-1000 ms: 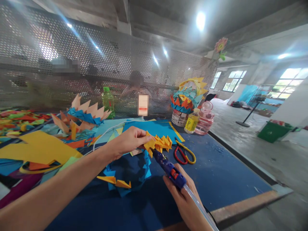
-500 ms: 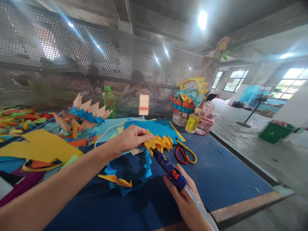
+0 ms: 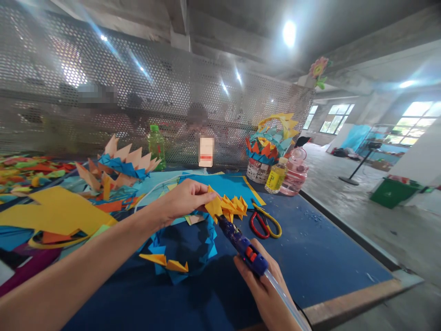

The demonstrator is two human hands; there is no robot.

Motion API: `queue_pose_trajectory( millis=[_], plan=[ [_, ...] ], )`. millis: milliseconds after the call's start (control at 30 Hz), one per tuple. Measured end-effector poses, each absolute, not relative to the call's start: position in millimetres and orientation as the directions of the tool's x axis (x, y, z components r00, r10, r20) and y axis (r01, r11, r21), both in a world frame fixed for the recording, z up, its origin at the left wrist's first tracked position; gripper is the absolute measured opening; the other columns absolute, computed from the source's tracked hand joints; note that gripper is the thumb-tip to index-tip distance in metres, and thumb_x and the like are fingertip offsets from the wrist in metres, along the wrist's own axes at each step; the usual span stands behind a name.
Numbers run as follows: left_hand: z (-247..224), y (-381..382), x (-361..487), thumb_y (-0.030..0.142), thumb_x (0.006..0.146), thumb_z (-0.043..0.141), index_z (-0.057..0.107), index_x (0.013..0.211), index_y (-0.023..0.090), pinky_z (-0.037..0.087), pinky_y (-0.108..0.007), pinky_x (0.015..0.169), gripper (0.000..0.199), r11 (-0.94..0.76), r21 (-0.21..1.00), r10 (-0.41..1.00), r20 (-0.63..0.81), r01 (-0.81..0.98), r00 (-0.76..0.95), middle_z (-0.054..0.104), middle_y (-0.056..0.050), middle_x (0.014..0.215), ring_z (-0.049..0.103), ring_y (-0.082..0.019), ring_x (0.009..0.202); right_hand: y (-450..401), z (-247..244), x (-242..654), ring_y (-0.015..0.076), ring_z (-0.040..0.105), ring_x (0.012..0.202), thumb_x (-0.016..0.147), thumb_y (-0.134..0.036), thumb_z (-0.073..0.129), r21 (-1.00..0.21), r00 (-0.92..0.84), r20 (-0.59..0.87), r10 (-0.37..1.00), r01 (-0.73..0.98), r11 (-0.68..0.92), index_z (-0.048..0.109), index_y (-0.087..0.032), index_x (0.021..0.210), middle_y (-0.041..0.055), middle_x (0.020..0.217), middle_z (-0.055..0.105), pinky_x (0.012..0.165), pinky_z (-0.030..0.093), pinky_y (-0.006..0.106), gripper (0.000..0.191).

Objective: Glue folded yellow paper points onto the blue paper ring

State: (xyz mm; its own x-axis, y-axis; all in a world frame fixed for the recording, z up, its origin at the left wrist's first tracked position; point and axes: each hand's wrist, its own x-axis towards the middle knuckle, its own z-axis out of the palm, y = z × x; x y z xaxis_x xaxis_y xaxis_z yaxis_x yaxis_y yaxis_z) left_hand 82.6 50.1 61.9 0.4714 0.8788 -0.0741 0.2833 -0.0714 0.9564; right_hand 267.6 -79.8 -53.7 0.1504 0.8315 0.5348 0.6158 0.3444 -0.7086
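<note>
Between the thumb and fingers of my left hand is a folded yellow paper piece. My right hand is wrapped round a dark blue glue gun, whose tip touches or nearly touches that piece from below. Several more folded yellow pieces lie just to its right. Beneath my left hand, a ring of folded blue paper rests on the table, with two orange-yellow pieces on its near side.
Red and yellow scissors lie right of the paper on the blue table. Bottles and a basket of paper crowns stand behind. Paper scraps cover the left; a green bottle stands by the mesh panel.
Both hands keep nearly the same pose. The glue gun's tip and the held yellow piece have shifted very slightly, and the view has moved a little.
</note>
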Motion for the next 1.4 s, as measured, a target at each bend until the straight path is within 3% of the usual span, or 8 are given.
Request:
queue_pose_trajectory(
  millis=[167, 500, 1100, 1267, 1400],
  plan=[
    [62.5, 52.0, 79.4, 0.035, 0.068, 0.076, 0.076, 0.077, 0.015, 0.056, -0.029, 0.080, 0.021, -0.079, 0.955, 0.875, -0.071, 0.285, 0.478, 0.079, -0.006, 0.084, 0.072, -0.020, 0.081, -80.5, -54.4, 269.1, 0.0175, 0.065, 0.069, 0.096, -0.051, 0.048, -0.701, 0.152, 0.543, 0.826, 0.623, 0.346, 0.062, -0.027, 0.085, -0.0003, 0.076, 0.067, 0.061, 0.051, 0.025, 0.029],
    [63.8, 55.4, 74.8, 0.038, 0.080, 0.067, 0.074, 0.080, 0.014, 0.054, -0.031, 0.082, 0.025, -0.125, 0.941, 0.883, -0.039, 0.314, 0.468, 0.079, -0.007, 0.086, 0.071, -0.020, 0.082, -78.5, -56.7, 277.3, 0.0170, 0.067, 0.069, 0.095, -0.049, 0.049, -0.641, 0.060, 0.534, 0.843, 0.679, 0.357, 0.063, -0.027, 0.087, 0.0004, 0.079, 0.070, 0.061, 0.054, 0.023, 0.027],
    [71.4, 53.1, 72.8, 0.032, 0.081, 0.069, 0.077, 0.082, 0.016, 0.055, -0.030, 0.081, 0.018, -0.078, 0.951, 0.910, -0.054, 0.298, 0.411, 0.079, -0.007, 0.087, 0.071, -0.018, 0.080, -82.0, -58.6, 276.9, 0.0156, 0.066, 0.077, 0.094, -0.037, 0.056, -0.671, 0.054, 0.483, 0.874, 0.664, 0.330, 0.060, -0.027, 0.089, -0.0018, 0.086, 0.068, 0.068, 0.050, 0.022, 0.012],
    [76.9, 51.4, 72.5, 0.028, 0.079, 0.069, 0.078, 0.078, 0.019, 0.055, -0.031, 0.087, 0.013, -0.058, 0.962, 0.918, -0.053, 0.267, 0.392, 0.079, -0.004, 0.087, 0.073, -0.020, 0.087, -83.1, -57.9, 293.6, 0.0151, 0.066, 0.081, 0.095, -0.034, 0.056, -0.656, 0.022, 0.442, 0.897, 0.691, 0.306, 0.059, -0.026, 0.102, -0.0010, 0.092, 0.066, 0.073, 0.049, 0.022, 0.011],
    [79.5, 49.6, 73.1, 0.026, 0.080, 0.068, 0.077, 0.076, 0.020, 0.055, -0.031, 0.087, 0.012, -0.036, 0.961, 0.923, -0.074, 0.274, 0.379, 0.079, -0.003, 0.084, 0.073, -0.020, 0.088, -77.5, -53.6, 341.5, 0.0186, 0.064, 0.086, 0.085, -0.025, 0.056, -0.550, 0.038, 0.477, 0.878, 0.792, 0.264, 0.057, -0.023, 0.110, 0.0042, 0.103, 0.063, 0.075, 0.050, 0.027, 0.025]
  ],
)
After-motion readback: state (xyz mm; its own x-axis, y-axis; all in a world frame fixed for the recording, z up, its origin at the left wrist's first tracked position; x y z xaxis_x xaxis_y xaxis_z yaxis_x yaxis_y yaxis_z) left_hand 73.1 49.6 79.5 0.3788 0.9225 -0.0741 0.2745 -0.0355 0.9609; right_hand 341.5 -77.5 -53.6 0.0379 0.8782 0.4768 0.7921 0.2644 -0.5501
